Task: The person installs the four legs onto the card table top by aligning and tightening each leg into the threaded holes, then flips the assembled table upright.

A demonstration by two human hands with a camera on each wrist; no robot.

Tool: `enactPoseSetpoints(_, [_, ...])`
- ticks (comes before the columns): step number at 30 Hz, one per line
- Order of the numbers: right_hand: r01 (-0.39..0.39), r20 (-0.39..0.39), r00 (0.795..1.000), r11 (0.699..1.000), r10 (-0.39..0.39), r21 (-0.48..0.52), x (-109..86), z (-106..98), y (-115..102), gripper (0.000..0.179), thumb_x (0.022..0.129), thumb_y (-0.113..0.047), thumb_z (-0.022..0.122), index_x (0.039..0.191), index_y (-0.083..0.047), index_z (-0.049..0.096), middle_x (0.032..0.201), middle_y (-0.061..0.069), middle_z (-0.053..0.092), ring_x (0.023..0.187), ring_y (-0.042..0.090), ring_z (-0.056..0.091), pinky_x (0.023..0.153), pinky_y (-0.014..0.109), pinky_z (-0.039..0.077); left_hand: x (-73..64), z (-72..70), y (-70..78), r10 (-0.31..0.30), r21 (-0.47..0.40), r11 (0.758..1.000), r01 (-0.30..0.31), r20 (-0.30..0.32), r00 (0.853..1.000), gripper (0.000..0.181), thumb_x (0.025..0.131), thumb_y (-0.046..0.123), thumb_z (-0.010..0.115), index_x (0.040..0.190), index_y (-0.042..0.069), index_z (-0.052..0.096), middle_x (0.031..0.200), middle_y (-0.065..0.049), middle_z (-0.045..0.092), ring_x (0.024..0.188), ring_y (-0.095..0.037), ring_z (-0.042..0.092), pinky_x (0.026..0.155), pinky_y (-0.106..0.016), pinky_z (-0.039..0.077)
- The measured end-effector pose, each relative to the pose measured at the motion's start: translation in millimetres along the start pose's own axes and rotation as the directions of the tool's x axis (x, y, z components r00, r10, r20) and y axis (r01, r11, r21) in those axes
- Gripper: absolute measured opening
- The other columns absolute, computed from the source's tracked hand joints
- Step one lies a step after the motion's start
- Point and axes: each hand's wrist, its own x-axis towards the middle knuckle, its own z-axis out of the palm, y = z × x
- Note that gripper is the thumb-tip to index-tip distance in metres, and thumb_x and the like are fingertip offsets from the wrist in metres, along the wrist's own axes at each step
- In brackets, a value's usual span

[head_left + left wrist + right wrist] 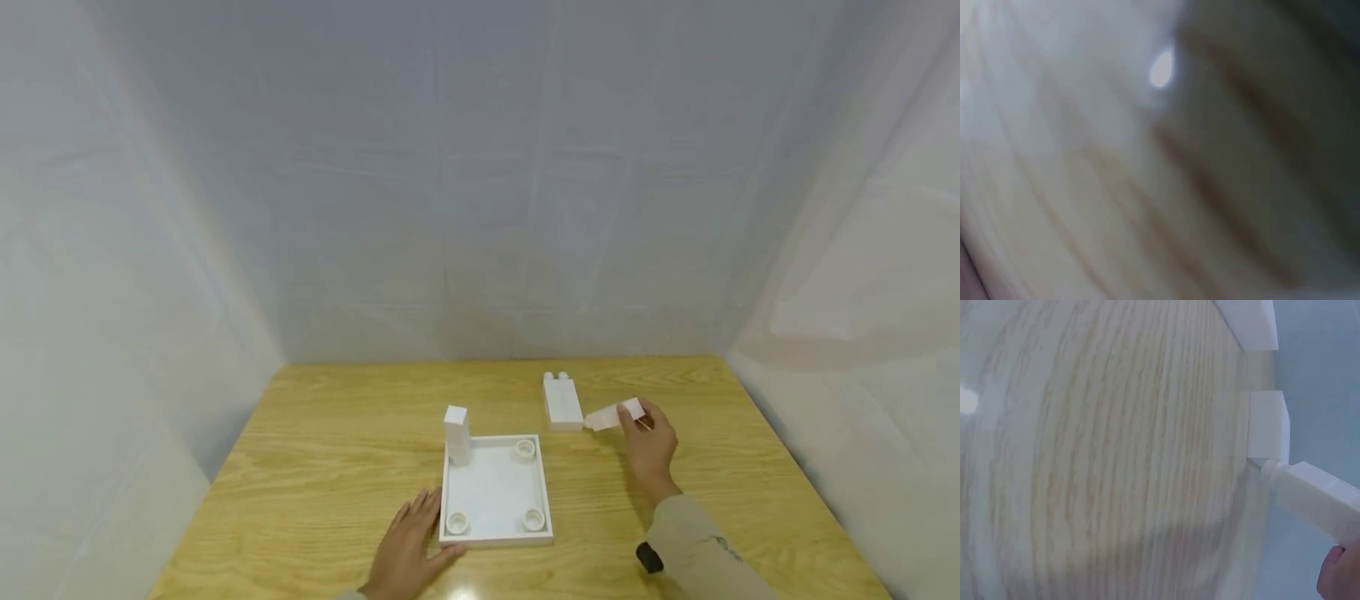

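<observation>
My right hand [651, 446] pinches a white square peg-ended leg [609, 417], held tilted with its narrow round end pointing left. In the right wrist view that round end [1272, 469] overlaps the edge of the white legs lying behind it. My left hand [405, 542] rests at the left front corner of a shallow white square tray-like panel [495, 537], fingers extended along its side and thumb at its front edge. One white leg [457, 433] stands upright in the panel's far left corner. Round sockets [525, 449] show in the other three corners.
Two white legs [562, 404] lie side by side behind and right of the panel, round ends facing away. All this sits on a wood-grain table [337, 450]. Pale sheeting [487, 208] hangs behind and on both sides. The left wrist view shows only blurred tabletop.
</observation>
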Motion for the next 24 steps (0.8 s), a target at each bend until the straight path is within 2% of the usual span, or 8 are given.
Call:
enactPoseSetpoints(5, [-0.041,0.055,0.998,0.998,0.039,0.042,-0.5,-0.3,-7.8,0.052,0.092,-0.023,0.066,0.132,0.007,0.05,0.122,0.026,0.055,0.11,0.033,0.055,0.069,0.0,0.045,0.0,0.4,-0.1,-0.001,-0.009,1.0,0.001,-0.002,1.0,0.093,0.08,0.072,0.053,0.146,0.008,0.039,0.146,-0.008,0.046,0.137,-0.029,0.038,0.115,-0.049,0.025])
enactPoseSetpoints(14, [-0.047,0.068,0.997,0.994,0.04,0.096,-1.0,1.8,-19.8,0.052,0.092,-0.023,0.066,0.133,0.006,0.05,0.123,0.022,0.055,0.108,0.026,0.054,0.074,0.002,0.046,-0.2,0.3,-0.2,-0.002,-0.004,1.0,0.002,-0.006,1.0,0.093,0.08,0.072,0.054,0.146,0.008,0.039,0.146,-0.008,0.046,0.137,-0.029,0.038,0.115,-0.048,0.024])
enactPoseSetpoints(24, [-0.044,0.09,0.995,0.995,0.036,0.095,-4.5,13.3,-37.5,0.047,0.09,-0.017,0.068,0.13,0.005,0.055,0.121,0.022,0.057,0.09,-0.001,0.052,0.073,0.004,0.048,0.0,0.5,0.2,0.017,-0.001,1.0,-0.017,-0.017,1.0,0.092,0.081,0.071,0.054,0.145,0.006,0.041,0.145,-0.008,0.046,0.137,-0.029,0.039,0.115,-0.048,0.024])
